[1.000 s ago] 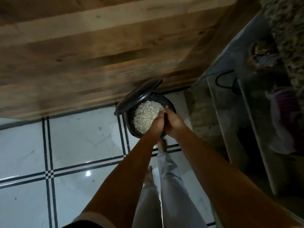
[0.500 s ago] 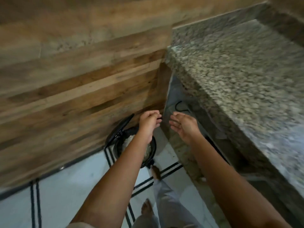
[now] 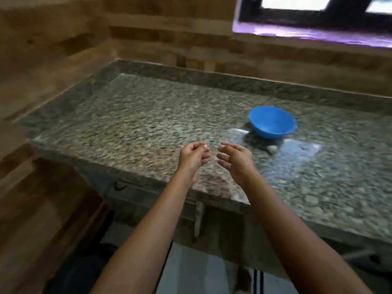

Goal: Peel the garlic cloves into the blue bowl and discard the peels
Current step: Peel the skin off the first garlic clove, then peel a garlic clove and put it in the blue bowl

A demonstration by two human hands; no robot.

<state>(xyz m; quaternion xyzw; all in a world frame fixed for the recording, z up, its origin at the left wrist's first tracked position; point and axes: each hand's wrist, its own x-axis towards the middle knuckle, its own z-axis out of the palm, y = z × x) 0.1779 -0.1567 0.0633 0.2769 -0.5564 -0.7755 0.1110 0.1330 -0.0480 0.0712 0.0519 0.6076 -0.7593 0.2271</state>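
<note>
Blue bowl (image 3: 272, 122): set upright on the granite counter (image 3: 148, 124), right of centre in the frame; the contents cannot be made out through the blur.

Garlic clove (image 3: 272, 148): 1 small pale item, taken to be garlic, lies on the counter just below the bowl, apart from it and to the right of both hands. Whether it is peeled cannot be told.

Left hand (image 3: 194, 158): held above the counter's near edge at centre frame, fingers loosely curled with thumb near the fingertips; nothing is seen held.

Right hand (image 3: 236, 160): held just beside the left, not touching it, palm turned inward, fingers relaxed and slightly spread; nothing is seen held.

Change recorded: 1.0 s ago both hands were together over a black bin on the floor, above pale peel scraps; 0.5 s ago they were raised and parted; now the bin is out of view and the counter fills the frame. The peel discard is judged done for that handful.

Remaining work: judged to be the pale item beside the bowl, if unpeeled.

Surroundings: wood-look wall (image 3: 53, 49) at upper left; window (image 3: 314, 15) at upper right.
</note>
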